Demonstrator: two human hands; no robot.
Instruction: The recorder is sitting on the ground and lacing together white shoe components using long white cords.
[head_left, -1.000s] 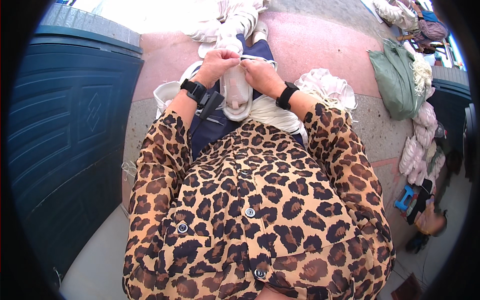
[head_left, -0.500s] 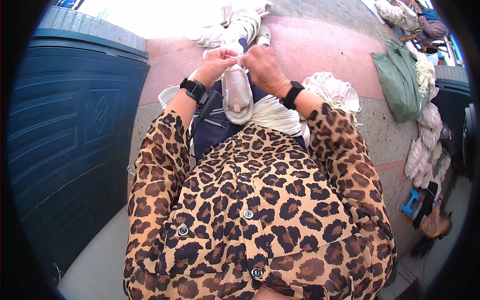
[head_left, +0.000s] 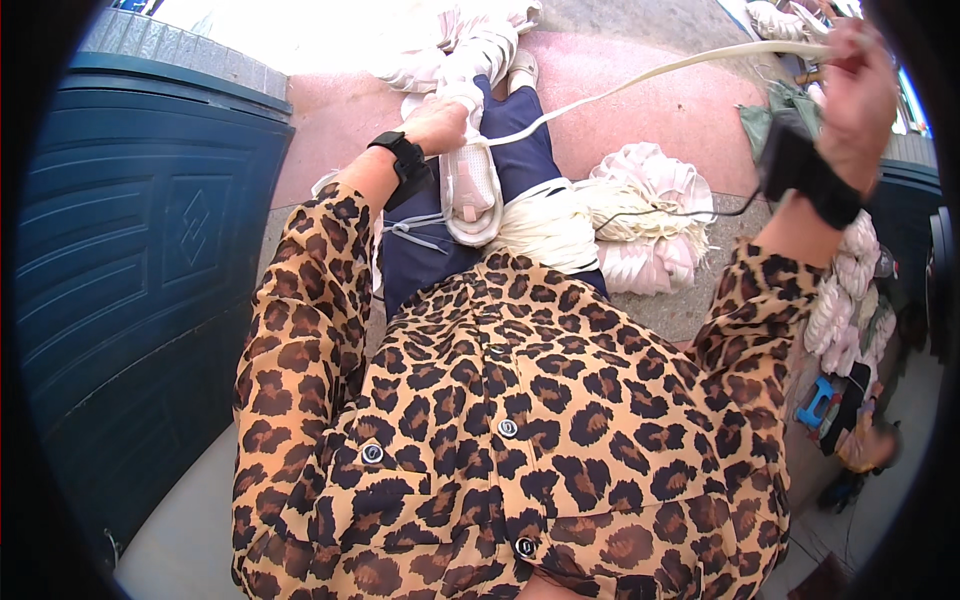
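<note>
A white shoe upper with a pale pink part (head_left: pixel 472 195) lies over my lap. At its far end, my left hand (head_left: pixel 440 125) has closed fingers on it; the fingertips are partly hidden. A cream shoelace (head_left: pixel 640 75) runs from the shoe upper in a long curve to the upper right. There my right hand (head_left: pixel 862 90), raised and slightly blurred, pinches the lace near its end. On my right thigh rests a bundle of cream laces (head_left: pixel 545 228). Thin grey cords (head_left: pixel 415 232) lie across my left thigh.
Pink and white shoe uppers (head_left: pixel 665 180) are piled on the floor to my right. Another white heap (head_left: pixel 480 45) lies beyond my feet. On the left stands a dark blue panelled door (head_left: pixel 150 230). Bundled pieces (head_left: pixel 835 310) and a blue object (head_left: pixel 815 402) line the right side.
My right hand has moved from the shoe upper far out to the upper right, drawing the shoelace out long. My left hand has stayed at the shoe upper, its fingers now lower around it.
</note>
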